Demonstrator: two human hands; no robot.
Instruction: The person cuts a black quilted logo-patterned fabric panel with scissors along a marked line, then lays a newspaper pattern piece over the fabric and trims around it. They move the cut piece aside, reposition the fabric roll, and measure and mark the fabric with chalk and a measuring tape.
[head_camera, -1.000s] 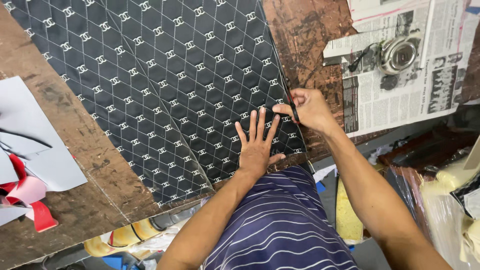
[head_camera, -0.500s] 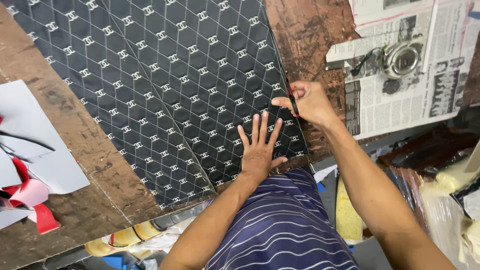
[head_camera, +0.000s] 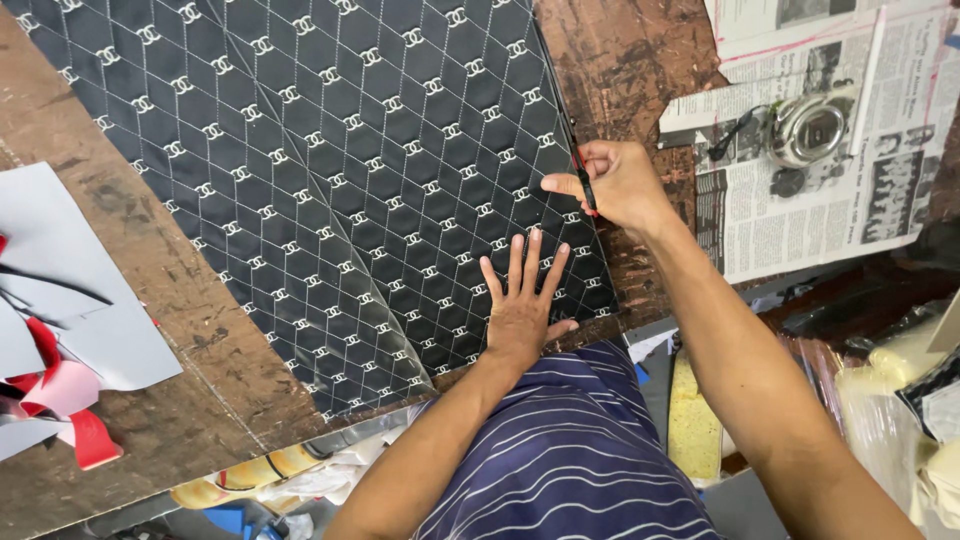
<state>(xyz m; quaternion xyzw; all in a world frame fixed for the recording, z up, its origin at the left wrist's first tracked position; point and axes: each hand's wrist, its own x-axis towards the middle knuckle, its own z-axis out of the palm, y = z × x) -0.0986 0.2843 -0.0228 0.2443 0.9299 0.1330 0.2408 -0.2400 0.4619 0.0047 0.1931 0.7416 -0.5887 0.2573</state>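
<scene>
Both forearms are bare from the elbow down; no sleeves, gloves, watch, rings or wristbands are visible. The left hand (head_camera: 520, 310) and the right hand (head_camera: 622, 185) are uncovered, with short fingernails. The torso carries a dark navy garment (head_camera: 575, 450) marked with thin, slightly wavy white horizontal stripes at regular intervals. The fabric appears soft and lightly creased.

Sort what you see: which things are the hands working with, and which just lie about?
In use: black quilted sheet, small cutting tool in right hand, left hand pressing the sheet.
Lying about: newspaper, round tin, red strips, grey card.
</scene>
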